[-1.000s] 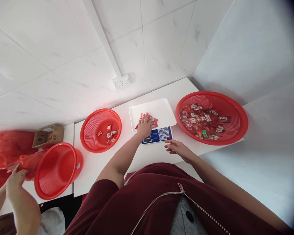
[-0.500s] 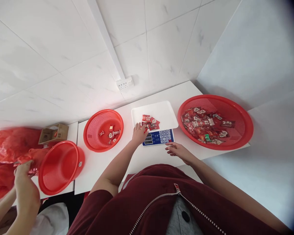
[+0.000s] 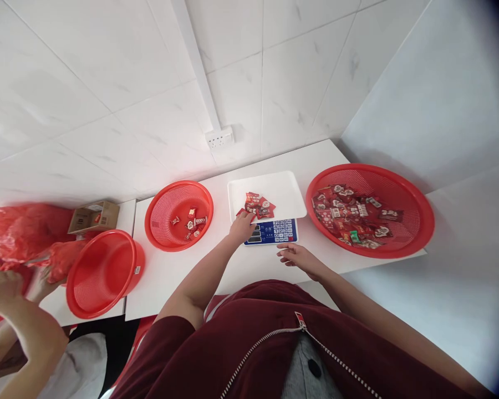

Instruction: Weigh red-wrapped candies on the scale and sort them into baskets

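Left hand at the tray's near-left corner, right hand empty beside the scale.
At far left you have red bags (image 3: 27,233), with a co-worker's hands (image 3: 2,288) among them, somewhat blurred; behind lies a cardboard box (image 3: 93,218). Next on the counter (image 3: 166,277) stand a deep basket (image 3: 102,274) and a shallower basket (image 3: 162,221) holding a few small packets. Your left hand (image 3: 243,226) has its fingers curled on a red packet (image 3: 242,211); whether the grip is closed on it cannot be told. More red packets (image 3: 258,205) lie on the white tray (image 3: 280,194), above the scale (image 3: 270,231). Your right hand's (image 3: 298,258) grip is loosely open, holding nothing. Rightmost, a wide basket (image 3: 411,213) holds many packets.
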`<state>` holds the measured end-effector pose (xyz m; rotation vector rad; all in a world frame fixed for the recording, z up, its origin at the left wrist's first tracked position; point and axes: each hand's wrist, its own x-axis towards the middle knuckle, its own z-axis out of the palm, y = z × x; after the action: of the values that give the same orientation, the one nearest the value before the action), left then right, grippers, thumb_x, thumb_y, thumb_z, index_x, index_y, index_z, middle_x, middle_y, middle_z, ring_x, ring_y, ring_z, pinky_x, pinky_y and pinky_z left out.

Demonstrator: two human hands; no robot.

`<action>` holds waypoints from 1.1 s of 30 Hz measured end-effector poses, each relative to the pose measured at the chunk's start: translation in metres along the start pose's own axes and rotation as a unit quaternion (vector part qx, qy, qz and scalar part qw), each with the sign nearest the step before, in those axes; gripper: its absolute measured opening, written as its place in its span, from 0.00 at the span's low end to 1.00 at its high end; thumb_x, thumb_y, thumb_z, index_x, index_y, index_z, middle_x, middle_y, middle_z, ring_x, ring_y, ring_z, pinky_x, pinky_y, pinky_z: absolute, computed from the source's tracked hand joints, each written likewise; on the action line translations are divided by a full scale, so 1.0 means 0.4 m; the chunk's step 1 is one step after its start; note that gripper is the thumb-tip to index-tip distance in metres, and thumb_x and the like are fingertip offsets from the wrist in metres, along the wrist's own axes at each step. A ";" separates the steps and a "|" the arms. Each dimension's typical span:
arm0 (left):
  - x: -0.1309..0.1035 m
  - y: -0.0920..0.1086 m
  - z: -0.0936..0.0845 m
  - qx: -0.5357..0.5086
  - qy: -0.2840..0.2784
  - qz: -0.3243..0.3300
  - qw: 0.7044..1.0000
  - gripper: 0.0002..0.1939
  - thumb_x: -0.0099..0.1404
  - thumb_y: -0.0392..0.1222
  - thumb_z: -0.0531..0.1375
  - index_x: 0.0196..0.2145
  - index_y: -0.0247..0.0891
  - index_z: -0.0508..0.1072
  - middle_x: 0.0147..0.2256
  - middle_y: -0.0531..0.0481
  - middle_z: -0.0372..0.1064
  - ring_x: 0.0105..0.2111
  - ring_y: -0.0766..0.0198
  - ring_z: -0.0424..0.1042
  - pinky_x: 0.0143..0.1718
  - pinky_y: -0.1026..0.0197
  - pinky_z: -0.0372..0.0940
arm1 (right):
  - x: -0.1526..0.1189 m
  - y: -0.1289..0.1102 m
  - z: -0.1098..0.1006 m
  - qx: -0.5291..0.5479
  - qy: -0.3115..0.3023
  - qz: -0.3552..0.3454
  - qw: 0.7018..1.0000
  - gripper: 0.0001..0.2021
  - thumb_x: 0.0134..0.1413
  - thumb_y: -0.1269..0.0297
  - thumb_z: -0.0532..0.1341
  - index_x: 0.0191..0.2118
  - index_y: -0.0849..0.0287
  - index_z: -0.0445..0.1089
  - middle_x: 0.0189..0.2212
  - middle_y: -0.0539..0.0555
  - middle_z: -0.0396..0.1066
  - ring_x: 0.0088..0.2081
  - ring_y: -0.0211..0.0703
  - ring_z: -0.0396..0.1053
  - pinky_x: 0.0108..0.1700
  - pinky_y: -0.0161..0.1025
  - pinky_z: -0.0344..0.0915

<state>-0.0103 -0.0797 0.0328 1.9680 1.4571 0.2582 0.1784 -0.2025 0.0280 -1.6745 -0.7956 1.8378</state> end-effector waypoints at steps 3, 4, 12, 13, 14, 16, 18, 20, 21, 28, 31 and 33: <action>-0.025 -0.002 -0.003 -0.036 0.009 0.016 0.999 0.18 0.60 0.37 0.58 0.49 0.43 0.69 0.50 0.42 0.64 0.52 0.52 0.63 0.54 0.52 0.58 | 0.003 0.022 0.000 0.001 0.007 0.005 1.000 0.12 0.52 0.66 0.61 0.43 0.59 0.69 0.39 0.57 0.74 0.36 0.40 0.72 0.38 0.36 0.67; -0.040 -0.011 -0.008 -0.053 0.021 0.018 0.998 0.18 0.60 0.37 0.58 0.49 0.43 0.69 0.51 0.42 0.64 0.53 0.52 0.62 0.54 0.52 0.58 | 0.004 0.029 0.001 -0.002 0.007 0.007 1.000 0.11 0.52 0.66 0.61 0.43 0.59 0.69 0.38 0.57 0.74 0.35 0.40 0.72 0.38 0.36 0.67; -0.199 -0.199 -0.122 0.181 0.134 -0.087 0.970 0.18 0.64 0.36 0.52 0.50 0.43 0.70 0.63 0.44 0.50 0.65 0.49 0.39 0.63 0.44 0.38 | 0.005 0.039 0.036 -0.026 -0.010 0.010 1.000 0.12 0.51 0.66 0.60 0.43 0.59 0.68 0.37 0.56 0.73 0.36 0.40 0.71 0.39 0.37 0.66; -0.217 -0.223 -0.132 0.207 0.127 -0.108 0.964 0.18 0.64 0.37 0.51 0.51 0.43 0.70 0.63 0.43 0.50 0.65 0.49 0.40 0.63 0.43 0.39 | 0.005 0.037 0.041 -0.028 -0.012 0.008 0.999 0.12 0.51 0.66 0.60 0.43 0.59 0.68 0.37 0.56 0.73 0.36 0.40 0.71 0.39 0.37 0.66; -0.232 -0.245 -0.141 0.226 0.119 -0.124 0.959 0.19 0.65 0.37 0.50 0.51 0.42 0.70 0.63 0.43 0.50 0.65 0.48 0.41 0.62 0.43 0.40 | 0.005 0.035 0.047 -0.032 -0.014 0.007 0.999 0.12 0.51 0.66 0.60 0.43 0.59 0.68 0.37 0.56 0.73 0.36 0.40 0.71 0.39 0.37 0.66; -0.253 -0.278 -0.156 0.252 0.103 -0.144 0.951 0.20 0.66 0.38 0.49 0.54 0.43 0.68 0.62 0.42 0.51 0.64 0.48 0.42 0.62 0.42 0.41 | 0.007 0.035 0.056 -0.039 -0.018 0.004 0.999 0.12 0.50 0.65 0.61 0.43 0.59 0.68 0.37 0.56 0.73 0.36 0.40 0.71 0.39 0.38 0.66; -0.262 -0.303 -0.174 0.267 0.098 -0.157 0.946 0.20 0.66 0.38 0.48 0.54 0.44 0.67 0.62 0.44 0.51 0.64 0.49 0.43 0.62 0.43 0.42 | 0.010 0.038 0.061 -0.045 -0.017 0.002 0.999 0.12 0.50 0.65 0.61 0.43 0.59 0.68 0.36 0.55 0.73 0.35 0.40 0.71 0.39 0.39 0.66; -0.263 -0.324 -0.198 0.277 0.103 -0.179 0.938 0.19 0.66 0.39 0.49 0.53 0.44 0.68 0.62 0.44 0.51 0.64 0.50 0.43 0.62 0.44 0.42 | 0.014 0.042 0.064 -0.049 -0.012 0.002 0.999 0.12 0.51 0.65 0.60 0.43 0.60 0.68 0.36 0.55 0.73 0.35 0.40 0.71 0.40 0.39 0.66; -0.261 -0.336 -0.213 0.281 0.107 -0.194 0.934 0.19 0.66 0.39 0.49 0.52 0.44 0.69 0.62 0.44 0.51 0.64 0.50 0.43 0.62 0.45 0.41 | 0.015 0.044 0.065 -0.050 -0.009 0.004 0.999 0.12 0.51 0.65 0.60 0.43 0.60 0.68 0.36 0.55 0.73 0.35 0.40 0.71 0.39 0.39 0.66; -0.288 -0.458 -0.319 0.278 0.101 -0.340 0.893 0.21 0.65 0.42 0.50 0.54 0.38 0.66 0.64 0.37 0.44 0.65 0.47 0.38 0.61 0.42 0.40 | 0.016 0.043 0.089 -0.061 -0.003 0.009 0.998 0.10 0.52 0.66 0.60 0.42 0.59 0.68 0.36 0.55 0.73 0.35 0.39 0.71 0.38 0.37 0.67; -0.328 -0.515 -0.345 0.265 0.115 -0.373 0.882 0.22 0.64 0.40 0.50 0.56 0.37 0.64 0.65 0.34 0.39 0.65 0.46 0.36 0.61 0.42 0.40 | 0.017 0.036 0.101 -0.075 -0.002 -0.002 0.997 0.11 0.51 0.66 0.60 0.42 0.59 0.69 0.34 0.54 0.72 0.34 0.39 0.71 0.37 0.37 0.66; -0.356 -0.549 -0.357 0.243 0.124 -0.420 0.865 0.23 0.62 0.40 0.52 0.56 0.38 0.64 0.66 0.34 0.34 0.65 0.41 0.34 0.59 0.36 0.42 | 0.019 0.031 0.106 -0.081 0.001 -0.009 0.997 0.11 0.50 0.66 0.60 0.42 0.59 0.69 0.32 0.53 0.72 0.34 0.40 0.70 0.37 0.38 0.66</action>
<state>-0.3057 -0.1188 0.0385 1.4568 2.5914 -0.2893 0.1355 -0.2088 0.0165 -1.7611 -0.9800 1.8004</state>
